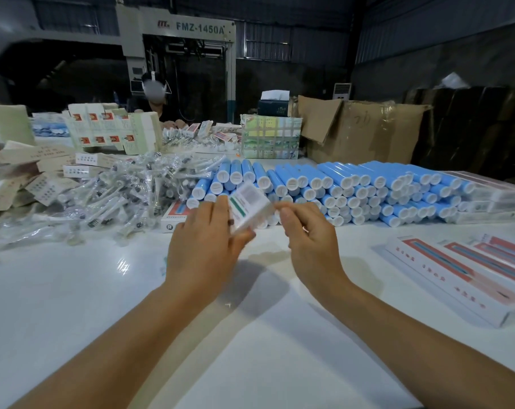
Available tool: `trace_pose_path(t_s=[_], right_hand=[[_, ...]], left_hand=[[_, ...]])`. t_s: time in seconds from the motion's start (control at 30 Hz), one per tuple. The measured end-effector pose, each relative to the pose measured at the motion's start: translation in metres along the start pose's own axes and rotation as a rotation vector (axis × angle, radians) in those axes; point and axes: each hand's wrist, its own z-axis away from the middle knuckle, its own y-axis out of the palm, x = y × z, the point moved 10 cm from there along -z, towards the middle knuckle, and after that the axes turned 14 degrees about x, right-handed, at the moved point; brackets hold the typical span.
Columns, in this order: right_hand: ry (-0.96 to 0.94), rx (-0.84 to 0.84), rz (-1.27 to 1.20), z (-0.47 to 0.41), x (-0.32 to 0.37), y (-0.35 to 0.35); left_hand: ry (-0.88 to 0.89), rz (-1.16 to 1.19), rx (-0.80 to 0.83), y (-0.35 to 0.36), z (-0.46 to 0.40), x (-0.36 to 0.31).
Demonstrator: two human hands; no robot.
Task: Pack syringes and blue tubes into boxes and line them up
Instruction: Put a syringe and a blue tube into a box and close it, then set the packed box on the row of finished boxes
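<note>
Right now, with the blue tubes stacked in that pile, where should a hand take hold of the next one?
Take a top-row blue plastic tube by its white capped end, coming from the near side. The caps face the person, the top row is free of weight, and pulling lengthwise disturbs the stacked pile least.

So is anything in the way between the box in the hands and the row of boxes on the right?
Nothing visible is. The box is held up by the left hand and right hand, and only bare white table lies between it and the lined-up boxes.
</note>
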Motion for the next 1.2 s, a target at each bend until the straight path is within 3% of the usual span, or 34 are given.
trace_pose_path(t_s=[0.07, 0.17, 0.23, 0.33, 0.43, 0.5, 0.6, 0.67, 0.87, 1.0, 1.07, 1.2], right_hand=[[-0.019, 0.061, -0.016, -0.001, 0.003, 0.006], [0.062, 0.299, 0.134, 0.001, -0.007, 0.036], [0.063, 0.391, 0.191, 0.003, -0.010, 0.052], [0.013, 0.380, 0.219, 0.002, -0.009, 0.057], [0.041, 0.347, 0.219, -0.002, -0.014, 0.047], [0.066, 0.316, 0.225, -0.004, -0.013, 0.037], [0.084, 0.275, 0.352, -0.012, -0.004, 0.016], [0.096, 0.287, 0.514, -0.016, 0.007, 0.003], [0.197, 0.332, 0.926, 0.011, 0.015, -0.061], [0.515, 0.341, 1.230, 0.056, -0.025, -0.148], [0.630, 0.267, 1.219, 0.074, -0.035, -0.195], [0.612, 0.205, 1.269, 0.087, -0.037, -0.229]], left_hand=[[0.015, 0.617, -0.069, -0.015, -0.002, 0.005], [-0.117, 1.416, 0.027, 0.013, -0.003, 0.016], [-0.226, 1.718, 0.075, 0.034, 0.000, 0.017], [-0.321, 1.874, 0.111, 0.052, 0.002, 0.018], [-0.256, 1.633, 0.174, 0.054, -0.001, 0.024], [-0.225, 1.273, 0.209, 0.054, -0.002, 0.031], [-0.171, 0.533, 0.321, 0.060, -0.003, 0.036], [-0.118, 0.317, 0.415, 0.071, -0.003, 0.037], [-0.009, 0.266, 0.450, 0.078, -0.004, 0.036], [0.024, 0.222, 0.477, 0.087, -0.003, 0.041], [0.049, 0.203, 0.483, 0.088, 0.000, 0.039], [0.058, 0.176, 0.504, 0.082, 0.003, 0.030]])
